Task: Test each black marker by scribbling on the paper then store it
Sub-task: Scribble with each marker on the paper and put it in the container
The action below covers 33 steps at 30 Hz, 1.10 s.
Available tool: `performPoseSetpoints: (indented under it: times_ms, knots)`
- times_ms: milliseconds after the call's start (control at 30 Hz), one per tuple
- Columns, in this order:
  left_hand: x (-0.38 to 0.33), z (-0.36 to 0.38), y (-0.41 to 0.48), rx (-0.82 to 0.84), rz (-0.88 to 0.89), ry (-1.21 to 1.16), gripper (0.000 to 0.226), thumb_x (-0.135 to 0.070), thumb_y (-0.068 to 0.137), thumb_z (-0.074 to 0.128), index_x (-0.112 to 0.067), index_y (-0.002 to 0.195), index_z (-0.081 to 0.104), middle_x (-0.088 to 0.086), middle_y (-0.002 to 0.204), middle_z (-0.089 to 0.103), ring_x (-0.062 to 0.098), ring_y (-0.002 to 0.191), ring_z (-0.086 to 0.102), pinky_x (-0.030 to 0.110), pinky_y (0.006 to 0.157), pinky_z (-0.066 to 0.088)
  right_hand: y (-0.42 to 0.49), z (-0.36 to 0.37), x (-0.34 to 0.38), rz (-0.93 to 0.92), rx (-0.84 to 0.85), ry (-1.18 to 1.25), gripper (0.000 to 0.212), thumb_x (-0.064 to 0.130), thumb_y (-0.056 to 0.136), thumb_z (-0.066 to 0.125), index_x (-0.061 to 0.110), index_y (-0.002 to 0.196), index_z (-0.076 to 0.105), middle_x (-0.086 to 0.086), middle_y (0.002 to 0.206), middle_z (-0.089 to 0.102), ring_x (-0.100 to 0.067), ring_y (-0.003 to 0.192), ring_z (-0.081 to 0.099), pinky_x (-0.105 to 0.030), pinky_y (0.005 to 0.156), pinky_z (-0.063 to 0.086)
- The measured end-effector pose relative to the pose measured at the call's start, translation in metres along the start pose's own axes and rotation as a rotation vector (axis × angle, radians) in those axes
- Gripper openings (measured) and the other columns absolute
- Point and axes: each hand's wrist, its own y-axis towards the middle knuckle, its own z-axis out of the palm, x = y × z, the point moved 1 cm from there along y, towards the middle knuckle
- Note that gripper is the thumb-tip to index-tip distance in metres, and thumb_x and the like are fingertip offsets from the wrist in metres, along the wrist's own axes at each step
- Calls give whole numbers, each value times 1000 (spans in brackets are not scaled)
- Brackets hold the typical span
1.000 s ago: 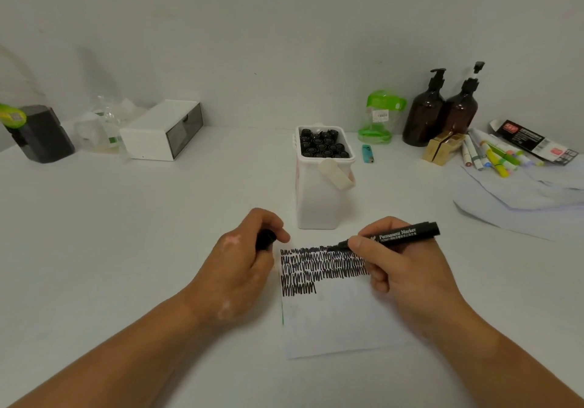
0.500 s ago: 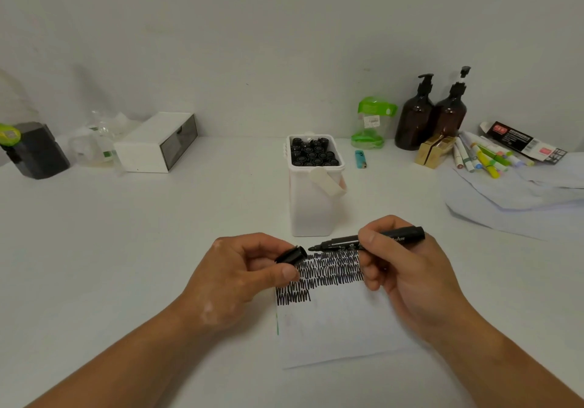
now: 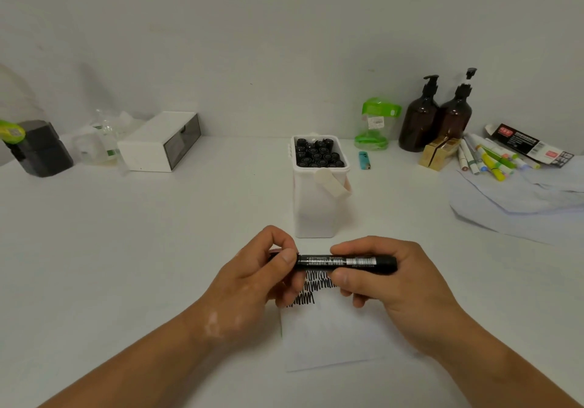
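A black marker (image 3: 347, 262) lies level between both hands, just above the paper (image 3: 335, 338). My right hand (image 3: 388, 284) grips its barrel. My left hand (image 3: 262, 275) pinches the cap end, with the cap mostly hidden under the fingers. Black scribbles (image 3: 313, 287) cover the top of the paper, partly behind the hands. A white bucket (image 3: 316, 211) holding several black markers (image 3: 317, 153) stands just beyond the hands.
At the back left are a white drawer box (image 3: 158, 142), a black holder (image 3: 38, 148) and clear plastic. At the back right are a green jar (image 3: 376, 126), a lighter (image 3: 364, 160), two brown pump bottles (image 3: 436, 120), coloured markers (image 3: 489, 159) and loose paper (image 3: 521, 199).
The marker tip lifted off the paper. The left hand brought the cap to the tip, and now both hands hold the marker together at the cap end.
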Motion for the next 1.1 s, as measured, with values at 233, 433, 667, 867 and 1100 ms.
performPoseSetpoints:
  times_ms: [233, 433, 667, 867, 1100]
  knots:
    - [-2, 12, -3, -185, 7, -1, 27, -39, 94, 48, -18, 80, 42, -8, 56, 27, 18, 52, 27, 24, 50, 31, -4, 14, 4, -59, -29, -20, 27, 3, 78, 82, 29, 85, 81, 0, 62, 71, -9, 52, 61, -18, 54, 51]
    - [-10, 15, -6, -207, 56, 78, 26, -39, 93, 47, -18, 78, 41, -12, 55, 33, 11, 50, 30, 17, 47, 33, -5, 15, 4, -55, -31, 2, 20, 14, 73, 85, 29, 86, 82, -3, 61, 70, -13, 51, 61, -19, 56, 52]
    - [-9, 6, -7, -51, 85, 58, 26, -39, 86, 61, -18, 89, 47, -4, 62, 50, 18, 61, 45, 29, 63, 42, -5, 12, 3, -79, 10, 45, 23, 26, 69, 86, 24, 92, 80, -3, 61, 68, -16, 52, 58, -21, 56, 50]
    - [-9, -7, -1, -89, 137, -75, 40, -39, 70, 86, -15, 96, 67, 6, 76, 65, 25, 73, 60, 32, 72, 49, 0, 6, -3, -48, 21, 211, 37, 34, 69, 73, 16, 99, 81, -13, 68, 65, -23, 62, 58, -28, 57, 50]
    - [-7, -5, 0, -123, 180, -44, 38, -43, 82, 76, -16, 108, 70, 9, 103, 74, 29, 96, 69, 45, 85, 52, -4, 16, 0, -103, 25, -38, 16, 19, 75, 75, 27, 87, 82, -4, 82, 80, -14, 76, 75, -20, 70, 56]
